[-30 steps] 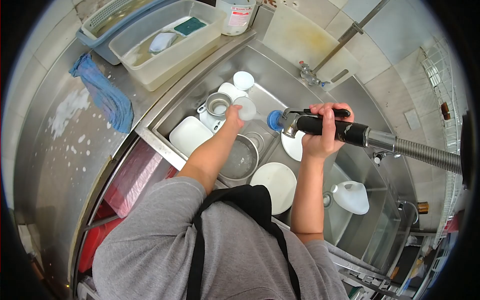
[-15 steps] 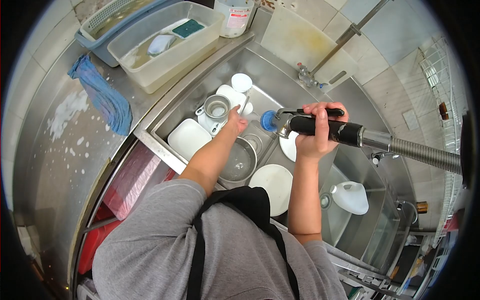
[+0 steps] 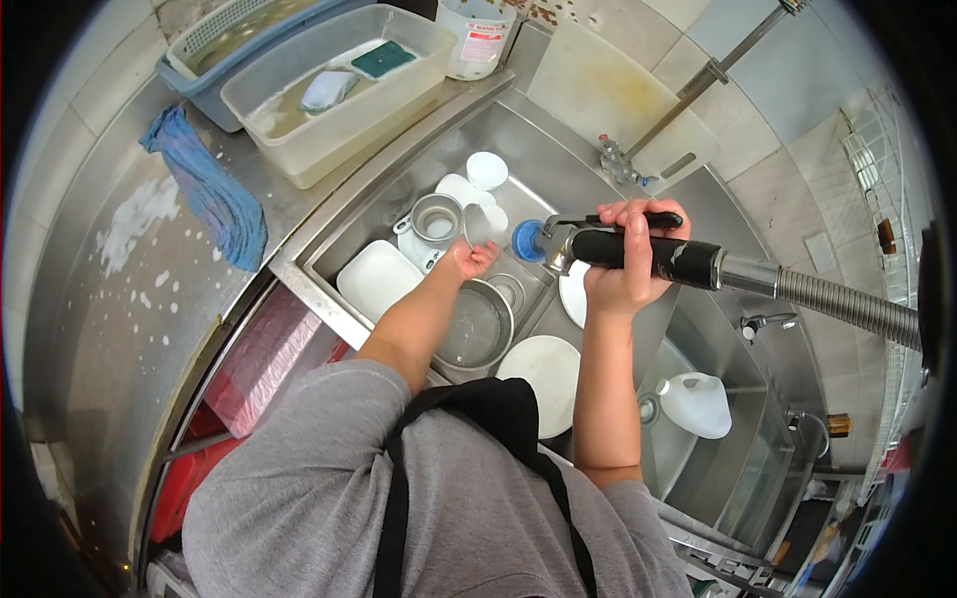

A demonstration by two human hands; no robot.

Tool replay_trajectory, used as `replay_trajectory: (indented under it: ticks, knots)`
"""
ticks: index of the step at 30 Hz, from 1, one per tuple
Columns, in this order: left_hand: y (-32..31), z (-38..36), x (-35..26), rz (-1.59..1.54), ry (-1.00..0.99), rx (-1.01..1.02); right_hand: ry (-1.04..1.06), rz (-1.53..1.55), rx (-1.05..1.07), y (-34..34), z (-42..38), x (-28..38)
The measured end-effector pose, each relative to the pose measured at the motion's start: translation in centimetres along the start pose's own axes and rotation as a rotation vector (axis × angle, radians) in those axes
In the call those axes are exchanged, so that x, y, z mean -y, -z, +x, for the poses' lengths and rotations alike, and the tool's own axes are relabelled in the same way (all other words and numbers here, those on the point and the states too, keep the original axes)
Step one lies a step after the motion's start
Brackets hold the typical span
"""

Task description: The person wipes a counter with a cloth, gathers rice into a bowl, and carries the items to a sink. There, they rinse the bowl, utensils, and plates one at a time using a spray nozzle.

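My left hand (image 3: 471, 257) is in the sink, closed on the edge of a small round metal dish (image 3: 477, 227) that is tipped up on its side. Just left of that dish stands a round metal bowl (image 3: 436, 216). White plates (image 3: 458, 188) lie behind it, with a small white bowl (image 3: 486, 170) further back. A wide metal pan (image 3: 477, 324) sits below my left wrist. My right hand (image 3: 630, 259) wraps round the black grip of a pre-rinse sprayer (image 3: 598, 246), fingers over its lever. The sprayer's blue head (image 3: 528, 241) points left toward the dish.
A square white dish (image 3: 377, 283) and a round white plate (image 3: 543, 384) lie in the sinks. A plastic jug (image 3: 695, 404) stands in the right basin. On the left counter are a blue cloth (image 3: 204, 189) and a plastic tub (image 3: 329, 149) holding sponges.
The small metal dish has turned in my left hand, its round face now showing more. The sprayer head has shifted slightly left. My right hand keeps its hold.
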State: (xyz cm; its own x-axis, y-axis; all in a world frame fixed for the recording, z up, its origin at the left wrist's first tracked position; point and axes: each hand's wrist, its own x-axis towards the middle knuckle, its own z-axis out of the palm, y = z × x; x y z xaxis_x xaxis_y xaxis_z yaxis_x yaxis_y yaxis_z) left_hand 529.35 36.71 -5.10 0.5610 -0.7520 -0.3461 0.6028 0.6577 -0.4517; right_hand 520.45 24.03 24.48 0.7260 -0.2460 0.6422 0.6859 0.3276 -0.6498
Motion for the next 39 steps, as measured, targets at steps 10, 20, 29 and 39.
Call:
replay_trajectory:
  ticks: [10,20,29,39]
  knots:
    - [-1.2,-2.8,1.0,0.469,-0.382,-0.028,-0.055,-0.051,0.035,0.5,-1.0,0.0]
    - [-1.9,-2.5,1.8,0.385,-0.437,0.022,-0.034,0.047,0.055,0.3,-0.3,-0.1]
    - [-1.4,-0.6,-2.0,0.716,-0.884,-0.628,-0.084,-0.007,0.052,2.0,-1.8,-0.8]
    - [-1.7,-2.4,-4.4,0.837,-0.874,-0.779,-0.08,-0.072,0.02,3.2,-2.2,-0.7]
